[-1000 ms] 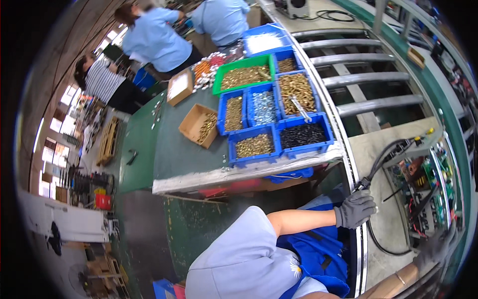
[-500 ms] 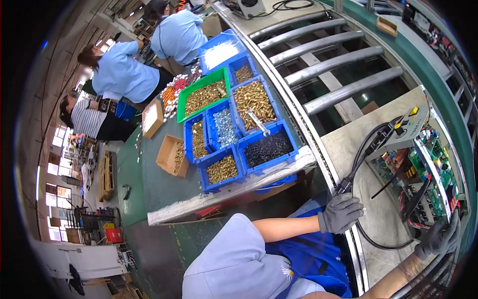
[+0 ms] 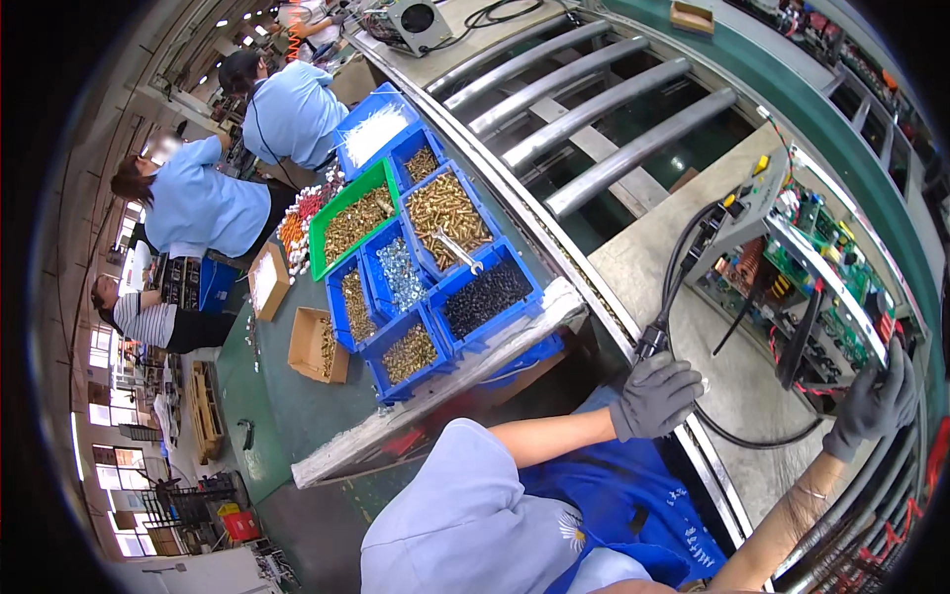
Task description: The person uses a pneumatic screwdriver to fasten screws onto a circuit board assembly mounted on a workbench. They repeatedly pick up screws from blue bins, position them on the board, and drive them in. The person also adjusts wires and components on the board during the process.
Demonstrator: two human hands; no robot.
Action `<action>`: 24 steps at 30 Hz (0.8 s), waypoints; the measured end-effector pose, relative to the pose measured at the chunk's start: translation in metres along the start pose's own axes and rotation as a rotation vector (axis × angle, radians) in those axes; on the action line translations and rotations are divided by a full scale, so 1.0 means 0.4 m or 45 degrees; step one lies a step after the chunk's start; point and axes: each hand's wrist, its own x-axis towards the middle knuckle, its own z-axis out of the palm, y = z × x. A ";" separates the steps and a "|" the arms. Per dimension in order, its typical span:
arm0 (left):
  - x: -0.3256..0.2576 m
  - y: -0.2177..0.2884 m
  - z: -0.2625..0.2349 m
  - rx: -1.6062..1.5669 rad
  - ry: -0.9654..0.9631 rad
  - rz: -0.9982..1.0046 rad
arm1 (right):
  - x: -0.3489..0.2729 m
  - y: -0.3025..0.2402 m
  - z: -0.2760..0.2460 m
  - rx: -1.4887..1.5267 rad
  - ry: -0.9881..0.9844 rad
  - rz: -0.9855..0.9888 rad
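Note:
My left hand [image 3: 658,398], in a grey glove, is closed with its fingers curled over the metal worktop. A tiny pale thing shows at its fingertips, too small to name. Just beyond that hand lies a black cable plug [image 3: 651,342], joined to a thick black power cord [image 3: 757,442] that loops over the worktop. My right hand [image 3: 875,404], gloved likewise, is closed on the near right corner of an open electronic unit [image 3: 730,238]; part of its grip is hidden. Green circuit boards [image 3: 841,272], copper coils and loose wires show inside the unit.
Left of the rail, blue bins [image 3: 485,302] and a green bin [image 3: 351,223] hold screws and small fittings. A wrench [image 3: 458,250] lies across two bins. Cardboard boxes [image 3: 319,345] stand beside them. Metal rollers [image 3: 643,153] lie beyond the worktop. Co-workers [image 3: 203,198] stand at far left.
The whole view has swung, so bins, rollers and unit sit farther left in it. Both hands keep nearly the same places beside the plug and on the unit's corner.

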 end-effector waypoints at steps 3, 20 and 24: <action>0.021 0.032 -0.104 0.001 0.020 -0.082 | 0.025 -0.022 -0.036 0.106 -0.008 0.018; 0.042 -0.241 -0.797 0.957 -0.372 -0.244 | -0.095 -0.467 -0.258 1.212 -0.378 0.123; -0.007 0.005 -0.706 -0.108 0.194 -0.613 | -0.111 -0.582 -0.267 1.539 -0.661 0.061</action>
